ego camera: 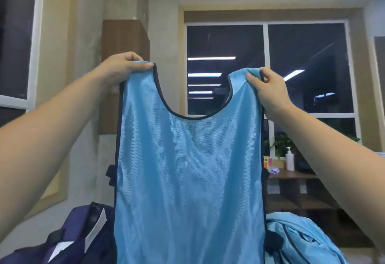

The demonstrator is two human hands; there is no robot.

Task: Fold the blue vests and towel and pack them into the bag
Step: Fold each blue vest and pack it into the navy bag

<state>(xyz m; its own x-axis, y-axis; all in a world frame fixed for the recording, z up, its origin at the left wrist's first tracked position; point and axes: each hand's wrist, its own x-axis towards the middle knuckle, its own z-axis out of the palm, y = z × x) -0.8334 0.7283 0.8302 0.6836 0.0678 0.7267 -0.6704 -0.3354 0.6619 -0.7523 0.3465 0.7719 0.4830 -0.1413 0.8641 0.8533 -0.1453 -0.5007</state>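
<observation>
- While both arms reach up and forward, a light blue vest (pixel 187 170) hangs at full length between them, in the air in front of the person, its dark-trimmed neckline facing the camera.
- The left grip (pixel 125 66) pinches the top of the vest's left shoulder strap, with the fingers curled round the fabric edge.
- The right grip (pixel 268 89) pinches the right shoulder strap, with the fabric bunched under the thumb on the near side.
- The vest's lower part drops past the bottom edge of the view, so its hem cannot be seen.
- A navy bag (pixel 79 232) sits low on the left, partly behind the vest, with white tags on it.
- A crumpled heap of light blue fabric (pixel 295 240) lies low on the right, just beside the hanging vest.
- Behind, a dark window (pixel 308 66) reflects ceiling lights.
- A white pump bottle (pixel 290 159) and a green plant (pixel 281 141) stand on a wooden shelf (pixel 295 174) below it.
</observation>
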